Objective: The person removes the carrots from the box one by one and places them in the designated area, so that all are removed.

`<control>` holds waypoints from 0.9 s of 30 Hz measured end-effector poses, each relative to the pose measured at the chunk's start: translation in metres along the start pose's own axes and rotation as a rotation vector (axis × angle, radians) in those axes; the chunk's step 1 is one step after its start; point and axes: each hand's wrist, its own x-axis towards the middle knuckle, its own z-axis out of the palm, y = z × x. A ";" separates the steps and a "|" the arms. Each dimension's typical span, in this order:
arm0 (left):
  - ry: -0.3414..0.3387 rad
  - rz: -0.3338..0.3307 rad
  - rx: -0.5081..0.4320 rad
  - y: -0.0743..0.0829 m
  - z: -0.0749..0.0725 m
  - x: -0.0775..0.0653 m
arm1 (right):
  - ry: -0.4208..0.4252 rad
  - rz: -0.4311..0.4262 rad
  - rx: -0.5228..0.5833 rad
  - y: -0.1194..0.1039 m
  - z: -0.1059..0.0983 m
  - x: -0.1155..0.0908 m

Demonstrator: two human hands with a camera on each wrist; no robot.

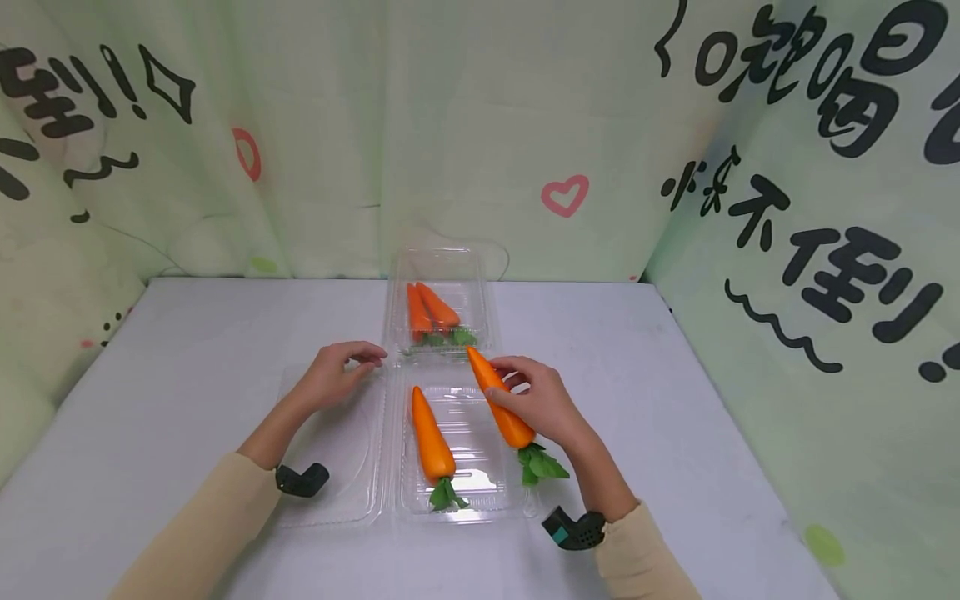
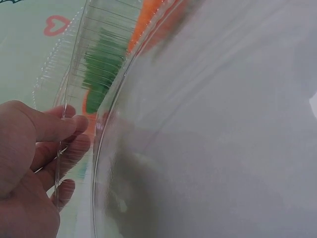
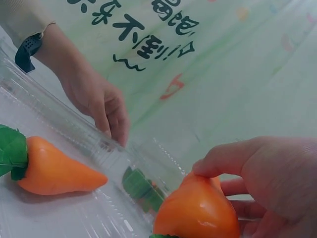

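Note:
My right hand (image 1: 536, 400) grips an orange toy carrot (image 1: 504, 417) with green leaves, thumb on one side and fingers on the other. This carrot slants over the right side of an open clear plastic box (image 1: 480, 512), its tip pointing away from me. A second carrot (image 1: 432, 437) lies inside the box, leaves toward me. My left hand (image 1: 341, 375) is at the far corner of the box, by the clear lid (image 1: 330, 517) folded out to the left. In the left wrist view, its loosely bent fingertips (image 2: 74, 144) show through the ribbed plastic edge.
Behind the open box stands another clear plastic box (image 1: 401, 292) with carrots (image 1: 438, 308) inside. Both boxes are on a white table (image 1: 202, 350). Pale green curtains (image 1: 315, 150) with black lettering enclose its back and sides.

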 end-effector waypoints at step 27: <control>0.013 -0.005 -0.020 -0.002 0.001 0.001 | 0.030 0.002 -0.022 0.015 -0.010 0.000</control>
